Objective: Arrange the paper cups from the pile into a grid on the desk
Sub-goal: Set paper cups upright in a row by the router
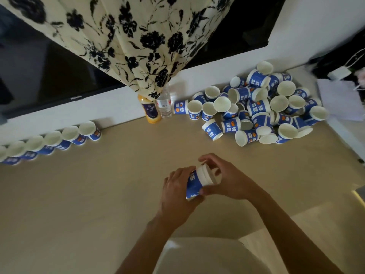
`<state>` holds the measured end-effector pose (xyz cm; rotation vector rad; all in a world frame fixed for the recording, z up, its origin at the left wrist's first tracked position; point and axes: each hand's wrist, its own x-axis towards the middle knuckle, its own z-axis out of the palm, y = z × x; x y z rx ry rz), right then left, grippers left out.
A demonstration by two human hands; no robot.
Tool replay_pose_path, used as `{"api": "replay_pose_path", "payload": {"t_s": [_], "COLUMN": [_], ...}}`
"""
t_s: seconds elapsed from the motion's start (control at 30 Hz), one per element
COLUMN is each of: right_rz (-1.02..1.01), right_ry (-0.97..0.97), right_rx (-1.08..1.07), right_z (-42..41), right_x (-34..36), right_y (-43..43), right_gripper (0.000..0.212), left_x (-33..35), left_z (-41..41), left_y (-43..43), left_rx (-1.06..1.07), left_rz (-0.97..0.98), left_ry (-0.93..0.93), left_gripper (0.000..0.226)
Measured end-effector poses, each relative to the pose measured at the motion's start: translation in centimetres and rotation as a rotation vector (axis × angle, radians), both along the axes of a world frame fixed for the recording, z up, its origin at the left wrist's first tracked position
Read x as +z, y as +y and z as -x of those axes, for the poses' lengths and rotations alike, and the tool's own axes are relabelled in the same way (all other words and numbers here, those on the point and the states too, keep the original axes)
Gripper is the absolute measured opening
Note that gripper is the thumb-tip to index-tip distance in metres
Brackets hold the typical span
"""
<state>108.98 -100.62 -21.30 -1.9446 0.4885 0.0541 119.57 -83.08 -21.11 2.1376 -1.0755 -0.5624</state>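
Nearest: left hand [176, 194] grips nested paper cups [195, 185] sideways; right hand [231, 180] pinches the top rim, seemingly to free one. Loose pile [256, 109] beyond right hand; placed row [69, 135] beyond left.

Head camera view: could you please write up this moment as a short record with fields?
held: nested paper cups, lying sideways above the desk
left hand: grips the blue wall
right hand: fingers curl round the rim end
placed: row of upright cups along the back wall, left
pile: loose cups heaped back right
also: orange drink bottle and water bottle left of the pile
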Motion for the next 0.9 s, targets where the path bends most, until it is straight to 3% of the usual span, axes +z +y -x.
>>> {"api": "replay_pose_path", "payload": {"t_s": [0.27,0.47,0.6,0.67,0.9], "right_rz": [-0.413,-0.427,-0.473,-0.545,-0.370], "right_ry": [-0.155,-0.197,-0.324,-0.352,-0.230], "right_rx": [-0.138,-0.195,-0.353,-0.457,-0.434], "right_z": [-3.4,-5.4,-7.2,-8.4,-15.8], "right_x": [0.7,0.8,0.5,0.5,-1.1], "right_y": [3.7,6.1,6.6,6.5,8.5], "right_gripper": [0.099,0.091,0.076,0.081,0.071], "left_x": [2.3,2.3,1.7,1.2,0.5], "left_z": [-2.3,-3.2,-4.2,-4.7,-7.4], "left_y": [3.3,5.2,7.0,8.0,12.4], "left_rx": [0.203,0.282,0.363,0.438,0.727], "left_rz": [0.211,0.248,0.246,0.248,0.256], "left_ry": [0.058,0.132,0.179,0.229,0.289], "left_gripper": [0.064,0.066,0.063,0.063,0.061]}}
